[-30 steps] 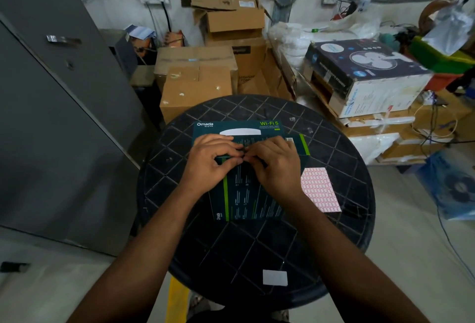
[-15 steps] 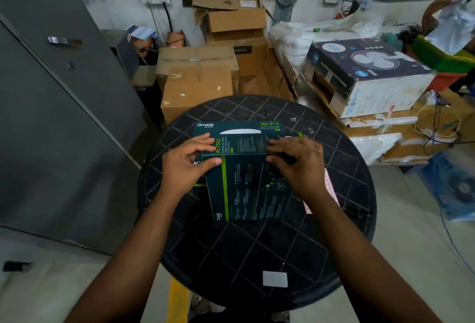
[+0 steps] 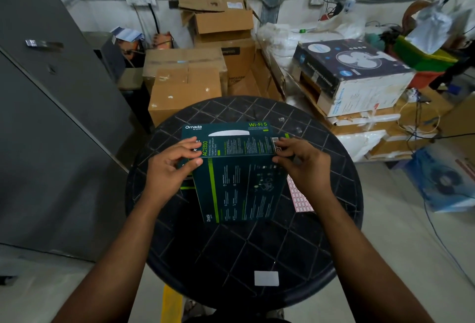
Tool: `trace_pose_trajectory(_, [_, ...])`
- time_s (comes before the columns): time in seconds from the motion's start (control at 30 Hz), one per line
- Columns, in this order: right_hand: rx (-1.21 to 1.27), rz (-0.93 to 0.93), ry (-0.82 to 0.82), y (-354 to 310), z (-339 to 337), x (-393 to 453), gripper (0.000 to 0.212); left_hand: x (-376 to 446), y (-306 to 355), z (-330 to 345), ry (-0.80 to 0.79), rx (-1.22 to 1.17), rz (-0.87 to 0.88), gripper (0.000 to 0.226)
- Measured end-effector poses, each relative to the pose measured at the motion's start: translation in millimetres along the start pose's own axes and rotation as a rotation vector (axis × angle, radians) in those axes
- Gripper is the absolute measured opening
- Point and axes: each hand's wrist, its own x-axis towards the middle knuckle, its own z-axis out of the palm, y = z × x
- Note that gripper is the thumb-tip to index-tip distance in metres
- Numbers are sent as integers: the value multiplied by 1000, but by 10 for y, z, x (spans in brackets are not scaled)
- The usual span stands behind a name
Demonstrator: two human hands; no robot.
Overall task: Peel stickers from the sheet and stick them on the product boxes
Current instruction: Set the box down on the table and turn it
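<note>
Both hands, left hand (image 3: 169,168) and right hand (image 3: 303,160), grip box (image 3: 241,189).

A round black table (image 3: 257,250) with a diamond-grid top carries a small white card (image 3: 266,278) near its front edge. Behind it stand stacked brown cardboard boxes (image 3: 195,76). A fan box (image 3: 352,73), dark on top and white-sided, rests on flattened cartons to the right. A grey metal cabinet (image 3: 46,117) fills the left side.

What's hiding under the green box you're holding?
Another green box sits under the held box, and the pink sticker sheet pokes out beside it. The rest of both is covered.
</note>
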Motion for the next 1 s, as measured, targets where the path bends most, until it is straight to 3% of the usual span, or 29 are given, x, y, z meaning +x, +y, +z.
trace_pose_trajectory(0.17, [7,108,2,71,-63,-15,19,55,169,44,49,426,175,9])
trace_pose_trajectory(0.27, [16,137,96,89,-93,-90,17,123,335,208,-41,634,283,19])
trace_pose_trajectory(0.37, [60,165,123,87,-86,-89,18,154,440,416,-101,685,313,21])
trace_pose_trajectory(0.5, [347,408,126,253,-101,-228,13,142,500,630,-73,684,320,20])
trace_pose_trajectory(0.57, [168,500,109,525,-73,-446,14,146,500,705,-57,662,324,18])
trace_pose_trajectory(0.63, [-88,628,-100,895,-14,-720,22,146,499,760,-54,636,329,16])
trace_pose_trajectory(0.73, [-303,857,-548,1346,91,-1088,53,138,508,809,-43,597,282,18])
trace_pose_trajectory(0.83, [-496,795,-848,1604,173,-1351,84,127,519,825,-40,607,234,19])
trace_pose_trajectory(0.9, [-566,785,-936,1690,198,-1470,92,131,522,829,-35,608,224,19])
trace_pose_trajectory(1.0, [-636,721,-872,1692,197,-1558,79,136,524,843,-22,601,214,17])
